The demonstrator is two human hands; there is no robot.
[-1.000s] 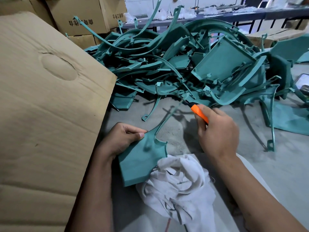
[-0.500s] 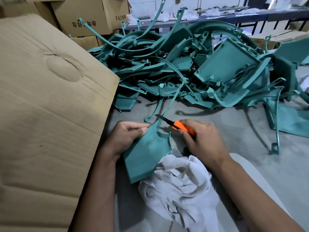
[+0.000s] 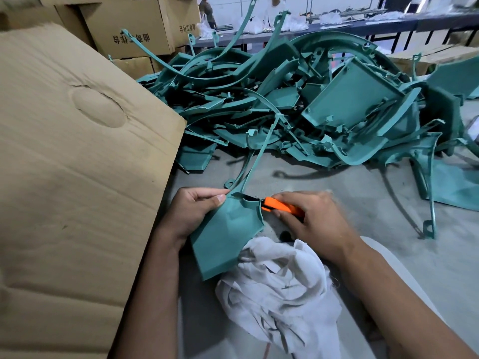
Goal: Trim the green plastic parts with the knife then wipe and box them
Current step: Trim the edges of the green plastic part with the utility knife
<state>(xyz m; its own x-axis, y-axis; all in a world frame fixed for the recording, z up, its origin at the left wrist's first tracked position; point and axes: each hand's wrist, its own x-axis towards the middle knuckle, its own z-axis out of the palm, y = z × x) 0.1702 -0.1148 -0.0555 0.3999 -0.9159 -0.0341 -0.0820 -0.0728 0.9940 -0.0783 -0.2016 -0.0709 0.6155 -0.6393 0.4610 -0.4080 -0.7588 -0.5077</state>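
From the head cam we'd say we're nowhere near done: the big tangled heap of green plastic parts at the back of the grey table looks like it's all waiting for the knife, and we can't see a single finished piece boxed, though the large brown cardboard flap on our left hides whatever is in there. Right now it's the trimming step on one flat green plastic panel with a long thin strip, which sits just in front of us, its lower edge on the crumpled white rag, so wiping hasn't started. Our left hand grips the panel's top left edge, thumb on top. Our right hand is wrapped around the orange utility knife, tip right at the panel's top right corner.
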